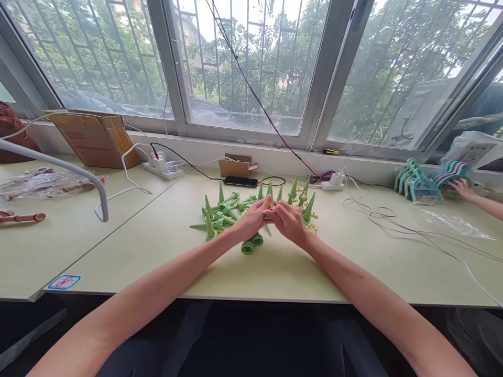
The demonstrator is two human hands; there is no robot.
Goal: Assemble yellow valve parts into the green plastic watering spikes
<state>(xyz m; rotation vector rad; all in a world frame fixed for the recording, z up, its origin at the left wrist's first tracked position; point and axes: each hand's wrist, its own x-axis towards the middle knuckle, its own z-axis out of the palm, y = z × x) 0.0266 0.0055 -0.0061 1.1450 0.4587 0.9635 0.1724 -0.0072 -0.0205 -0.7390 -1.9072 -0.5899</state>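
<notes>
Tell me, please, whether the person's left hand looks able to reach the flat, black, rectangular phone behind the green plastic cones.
Probably yes. Nothing covers the phone; the left hand would likely need to pass over some green plastic cones lying between.

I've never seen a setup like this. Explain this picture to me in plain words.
There is no machine here: a person works with two bare hands. The single picture comes from a camera worn on that person's head, looking forward and down, so the forearms reach in from the bottom.

The left hand and right hand meet over the table, pinching a small part between them. A bit of yellow shows there, but the hands hide most of it.

Around them lie green cone-shaped pieces, some upright, some on their sides, with yellow parts on several at the right. Behind is a dark phone.

At the far right, another person's hand is at some hangers.
</notes>
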